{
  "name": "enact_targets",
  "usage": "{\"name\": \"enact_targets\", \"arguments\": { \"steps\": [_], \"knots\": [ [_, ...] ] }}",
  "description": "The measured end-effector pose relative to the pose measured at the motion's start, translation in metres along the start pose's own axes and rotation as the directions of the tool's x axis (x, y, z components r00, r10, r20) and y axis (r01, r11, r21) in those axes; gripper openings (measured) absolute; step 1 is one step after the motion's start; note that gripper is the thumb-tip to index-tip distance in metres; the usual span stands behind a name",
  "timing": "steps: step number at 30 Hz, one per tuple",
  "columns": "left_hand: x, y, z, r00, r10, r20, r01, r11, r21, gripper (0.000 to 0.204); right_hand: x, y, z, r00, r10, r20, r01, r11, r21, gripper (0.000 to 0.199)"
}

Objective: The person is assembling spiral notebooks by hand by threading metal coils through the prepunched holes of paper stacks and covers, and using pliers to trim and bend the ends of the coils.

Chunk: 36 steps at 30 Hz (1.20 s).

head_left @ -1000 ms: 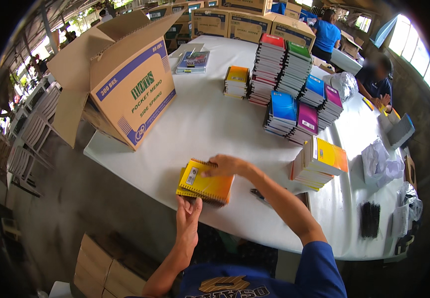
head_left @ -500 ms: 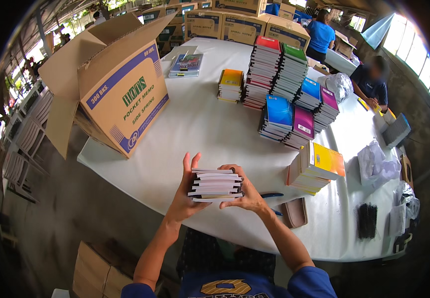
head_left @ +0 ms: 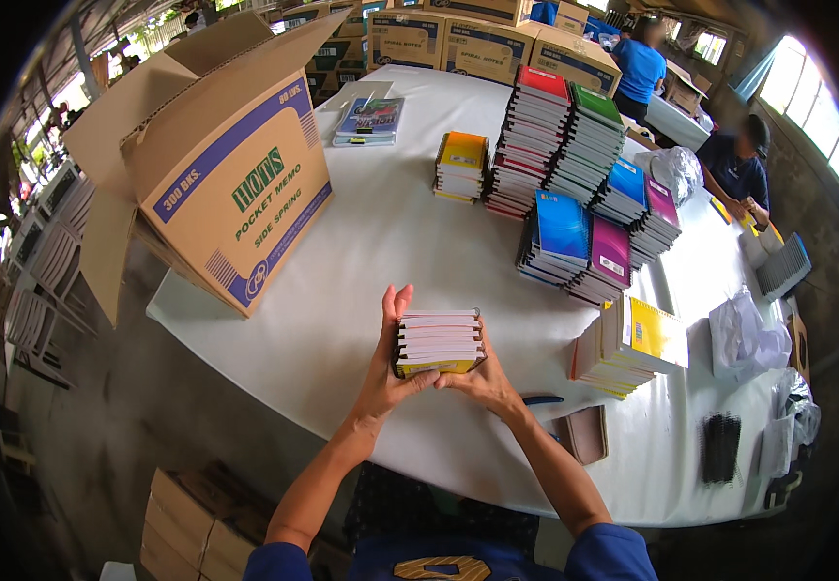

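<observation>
Both my hands hold a small stack of spiral notebooks (head_left: 438,342) on edge above the white table (head_left: 342,320), page edges facing me and a yellow cover at the bottom. My left hand (head_left: 385,363) clasps its left side, fingers pointing up. My right hand (head_left: 480,376) grips the right side and underside. An open cardboard box (head_left: 216,169) lies on its side to the left. Tall stacks of coloured notebooks (head_left: 574,184) stand on the far side of the table, and a yellow-covered pile (head_left: 632,344) stands to my right.
A brown pad (head_left: 584,433) and a dark pen (head_left: 540,399) lie near the table's front edge. Crumpled plastic wrap (head_left: 748,334) and black spirals (head_left: 721,447) sit at right. Two people work at the far right. Cartons line the back, and one box (head_left: 187,523) stands on the floor.
The yellow notebook stack was picked off the table, turned on edge and raised between both hands; it now sits slightly higher and squarer than half a second ago.
</observation>
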State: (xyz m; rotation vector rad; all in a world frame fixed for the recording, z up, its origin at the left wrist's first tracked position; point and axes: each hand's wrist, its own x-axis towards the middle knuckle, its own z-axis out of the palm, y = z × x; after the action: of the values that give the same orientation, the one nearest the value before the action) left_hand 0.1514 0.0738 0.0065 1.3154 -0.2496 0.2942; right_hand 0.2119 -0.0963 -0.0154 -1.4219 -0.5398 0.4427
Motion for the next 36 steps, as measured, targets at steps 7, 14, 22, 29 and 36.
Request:
{"name": "enact_targets", "arguments": {
  "steps": [7,14,22,29,36],
  "knots": [
    [0.016,-0.017,-0.016,0.998,-0.066,0.014,0.066,0.997,0.030,0.113,0.017,0.015,-0.018,0.970,-0.155,0.186,0.206,0.932,-0.297,0.105],
    [0.019,-0.011,-0.097,0.897,0.257,0.361,-0.425,0.727,0.540,0.127,0.044,-0.102,-0.015,0.960,-0.034,0.277,0.240,0.607,-0.757,0.065],
    [0.042,0.013,-0.037,0.982,-0.141,0.123,0.081,0.912,0.403,0.141,0.089,-0.137,0.064,0.783,0.481,0.394,0.617,-0.520,-0.591,0.054],
    [0.037,-0.019,-0.046,0.886,-0.463,-0.016,0.460,0.875,0.153,0.120,0.108,-0.140,0.021,0.773,0.176,0.609,0.604,0.089,-0.792,0.102],
    [0.033,-0.029,-0.044,0.963,-0.258,0.078,0.238,0.949,0.209,0.111,0.046,-0.040,-0.062,0.909,-0.074,0.410,0.322,0.748,-0.581,0.124]
  ]
}}
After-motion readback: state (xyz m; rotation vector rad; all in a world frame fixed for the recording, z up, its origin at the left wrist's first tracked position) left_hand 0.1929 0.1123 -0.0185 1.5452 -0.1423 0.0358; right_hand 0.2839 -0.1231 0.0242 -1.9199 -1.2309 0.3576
